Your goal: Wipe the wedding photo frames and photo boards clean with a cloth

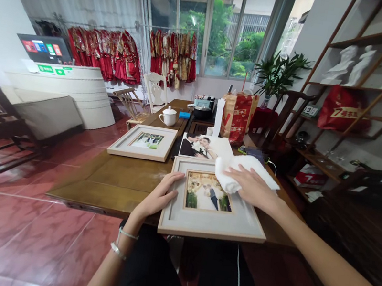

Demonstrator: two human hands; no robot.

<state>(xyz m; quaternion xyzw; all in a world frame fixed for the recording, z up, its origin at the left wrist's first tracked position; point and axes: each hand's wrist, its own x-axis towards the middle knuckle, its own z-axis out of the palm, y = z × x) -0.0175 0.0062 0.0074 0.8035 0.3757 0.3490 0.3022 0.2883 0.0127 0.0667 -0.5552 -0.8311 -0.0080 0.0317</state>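
Observation:
A wooden-edged picture frame (212, 224) with a wide pale mat and a wedding photo lies in front of me, its near edge at the table's front edge. My left hand (161, 194) holds the frame's left side, fingers over the rim. Under my right hand (251, 187) is a folded white towel (262, 170), pressed on the frame's upper right part. The fingers lie over the cloth, and the towel covers that corner. Beyond the frame is a large wedding print (208, 148) of a couple. A second picture frame (142, 141) lies flat to the left.
The wooden table (108, 183) also carries a white lidded mug (168, 116), a blue box (184, 115), a black bowl (202, 112) and a red paper bag (238, 116). A phone (252, 153) with a white cable lies right of the print. Dark chairs stand nearby.

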